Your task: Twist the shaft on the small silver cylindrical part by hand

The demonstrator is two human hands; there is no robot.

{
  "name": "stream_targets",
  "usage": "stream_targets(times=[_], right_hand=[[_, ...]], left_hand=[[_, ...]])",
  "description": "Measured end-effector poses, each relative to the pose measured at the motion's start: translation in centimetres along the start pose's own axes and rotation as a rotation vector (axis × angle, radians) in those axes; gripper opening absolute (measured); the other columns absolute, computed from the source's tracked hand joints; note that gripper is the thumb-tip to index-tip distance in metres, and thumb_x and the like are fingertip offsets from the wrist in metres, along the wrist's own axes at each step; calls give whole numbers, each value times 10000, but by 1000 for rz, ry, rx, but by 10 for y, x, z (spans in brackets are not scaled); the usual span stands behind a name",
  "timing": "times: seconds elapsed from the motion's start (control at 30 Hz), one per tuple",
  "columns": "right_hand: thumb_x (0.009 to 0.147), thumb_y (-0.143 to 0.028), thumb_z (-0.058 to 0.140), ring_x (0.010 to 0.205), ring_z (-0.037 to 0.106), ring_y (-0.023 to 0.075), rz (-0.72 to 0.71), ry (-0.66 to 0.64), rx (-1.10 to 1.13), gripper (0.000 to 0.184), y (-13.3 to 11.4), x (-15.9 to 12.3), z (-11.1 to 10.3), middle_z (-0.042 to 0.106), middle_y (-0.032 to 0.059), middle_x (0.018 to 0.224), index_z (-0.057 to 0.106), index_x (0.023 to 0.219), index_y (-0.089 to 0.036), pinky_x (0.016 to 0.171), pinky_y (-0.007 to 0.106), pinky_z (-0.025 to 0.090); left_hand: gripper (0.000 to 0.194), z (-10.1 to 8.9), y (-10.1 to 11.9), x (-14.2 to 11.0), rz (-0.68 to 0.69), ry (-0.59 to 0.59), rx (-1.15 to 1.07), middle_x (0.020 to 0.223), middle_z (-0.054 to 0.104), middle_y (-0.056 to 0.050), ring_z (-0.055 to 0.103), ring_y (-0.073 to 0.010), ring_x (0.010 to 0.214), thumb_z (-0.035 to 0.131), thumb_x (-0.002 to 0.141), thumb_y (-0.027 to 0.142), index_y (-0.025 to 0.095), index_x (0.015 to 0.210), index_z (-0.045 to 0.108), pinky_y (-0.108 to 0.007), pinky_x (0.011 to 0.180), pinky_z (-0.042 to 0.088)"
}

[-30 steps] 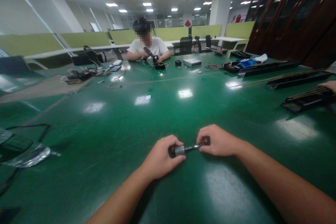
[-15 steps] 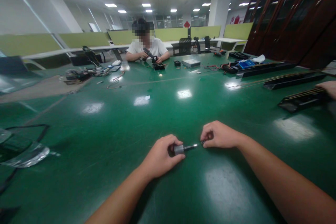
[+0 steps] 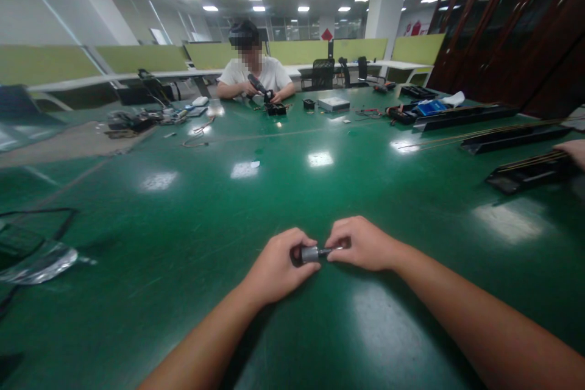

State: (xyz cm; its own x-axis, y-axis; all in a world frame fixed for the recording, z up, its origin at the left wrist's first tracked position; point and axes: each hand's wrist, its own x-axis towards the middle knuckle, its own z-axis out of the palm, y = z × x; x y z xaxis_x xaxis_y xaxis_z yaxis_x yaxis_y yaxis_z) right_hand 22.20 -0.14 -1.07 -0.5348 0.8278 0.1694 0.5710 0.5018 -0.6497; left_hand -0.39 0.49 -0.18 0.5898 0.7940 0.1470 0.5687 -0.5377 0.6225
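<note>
My left hand (image 3: pixel 277 265) is closed around a short silver cylinder (image 3: pixel 309 255) that looks like a small motor. From its right end a thin metal shaft (image 3: pixel 322 252) points toward my right hand (image 3: pixel 361 245). The right thumb and fingers pinch around that shaft, close to the cylinder. A small dark part seen in those fingertips earlier is now hidden by them. Both hands are just above the green table (image 3: pixel 292 207), near its front.
Across the table a person (image 3: pixel 256 76) works with a power drill (image 3: pixel 258 85) over a black part. Black channel-shaped trays (image 3: pixel 530 173) with thin rods lie at right, another person's hand (image 3: pixel 573 149) on one. Clear plastic packaging (image 3: pixel 43 265) sits at left.
My right hand has moved left and closed in on the shaft, its fingers now covering the tip. The left hand keeps its grip on the cylinder. The camera view has shifted slightly.
</note>
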Motion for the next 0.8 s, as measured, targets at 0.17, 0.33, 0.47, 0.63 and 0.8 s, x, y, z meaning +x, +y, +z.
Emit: stream_targets(times=[0.17, 0.33, 0.47, 0.63, 0.8], right_hand=[[804, -247, 701, 771, 616, 152, -29, 72, -26, 127, -10, 6, 16, 696, 33, 838, 760, 901, -190, 695, 245, 420], [769, -118, 661, 768, 596, 149, -85, -6, -37, 227, -12, 0, 6, 666, 30, 849, 749, 964, -195, 706, 242, 421], [814, -130, 640, 775, 566, 149, -80, -22, -94, 220, -12, -2, 1, 620, 23, 822, 757, 972, -231, 695, 240, 392], [847, -170, 643, 771, 540, 141, -99, -82, -117, 186, -9, -2, -1, 565, 8, 798, 751, 980, -242, 689, 241, 358], [856, -192, 652, 780, 536, 142, -78, -107, -82, 189, -6, -2, -3, 547, 6, 805, 750, 1010, -240, 697, 245, 357]], left_hand=[[187, 0, 0, 0, -6, 16, -6, 822, 648, -25, 590, -177, 761, 765, 709, 219, 170, 869, 682, -263, 680, 422], [196, 0, 1, 1, -13, 24, 2, 818, 657, -22, 599, -177, 758, 779, 693, 218, 178, 864, 694, -264, 681, 428], [205, 0, 1, 0, -10, 32, 6, 834, 664, -23, 607, -180, 770, 785, 693, 215, 180, 874, 695, -268, 693, 439], [206, 0, -2, -1, 13, 16, 18, 840, 654, -24, 608, -178, 779, 768, 728, 221, 183, 919, 699, -268, 703, 452], [461, -2, 13, -5, 52, 53, 14, 1105, 641, -71, 608, -218, 994, 781, 730, 262, 210, 1164, 634, -343, 886, 495]])
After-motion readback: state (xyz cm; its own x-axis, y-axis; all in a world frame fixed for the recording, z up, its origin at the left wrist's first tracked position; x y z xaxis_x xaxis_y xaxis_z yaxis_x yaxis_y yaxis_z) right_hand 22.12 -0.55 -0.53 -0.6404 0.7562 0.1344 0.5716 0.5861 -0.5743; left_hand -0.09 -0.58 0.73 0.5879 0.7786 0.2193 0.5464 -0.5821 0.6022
